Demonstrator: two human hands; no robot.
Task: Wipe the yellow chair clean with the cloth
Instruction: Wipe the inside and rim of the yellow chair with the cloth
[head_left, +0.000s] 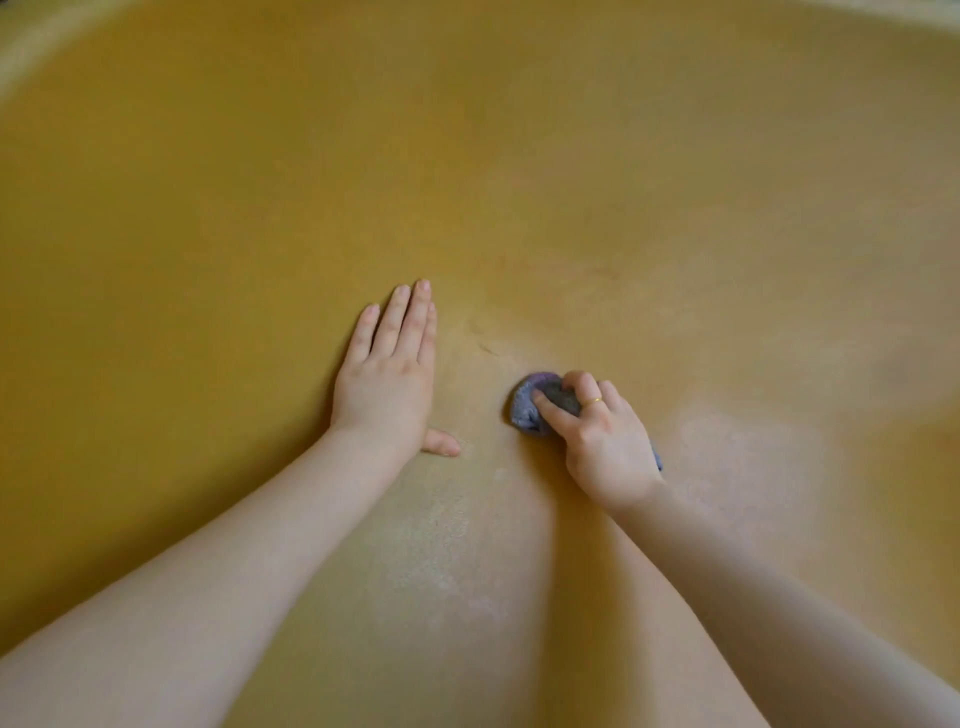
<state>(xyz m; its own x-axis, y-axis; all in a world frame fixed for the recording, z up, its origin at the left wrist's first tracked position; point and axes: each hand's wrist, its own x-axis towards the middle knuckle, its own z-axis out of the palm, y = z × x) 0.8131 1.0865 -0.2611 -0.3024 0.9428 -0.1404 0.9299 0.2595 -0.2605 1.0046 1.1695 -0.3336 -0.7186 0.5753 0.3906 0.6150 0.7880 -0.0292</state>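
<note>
The yellow chair fills almost the whole view as a smooth curved mustard surface. My left hand lies flat on it, palm down, fingers together and thumb out to the right. A small bunched blue-purple cloth is pressed against the chair just right of centre. My right hand, with a gold ring on one finger, is closed around the cloth, which sticks out past the fingertips on the left. A short dark scuff mark sits on the chair between the two hands.
Pale, whitish hazy patches show on the chair below and right of my right hand, and between my forearms. A light rim of the chair curves across the top left corner.
</note>
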